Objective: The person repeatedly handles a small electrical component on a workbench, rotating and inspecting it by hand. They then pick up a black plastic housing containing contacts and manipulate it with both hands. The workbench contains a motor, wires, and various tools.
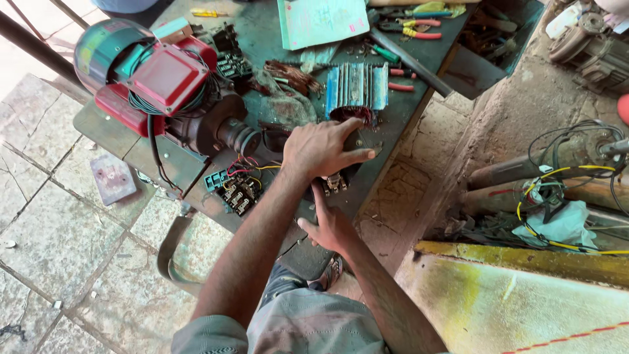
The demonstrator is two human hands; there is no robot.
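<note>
Stator housing [357, 88], blue and finned, lay stripped on the bench [275, 46] as the left hand [324, 149] gripped its dark near end, right hand [329, 226] pointing an open finger beneath.

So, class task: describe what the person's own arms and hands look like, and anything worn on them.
Both forearms are bare. The left hand and right hand wear no gloves, and no rings or watch show. Grey-green short sleeves cover only the upper arms.
</note>
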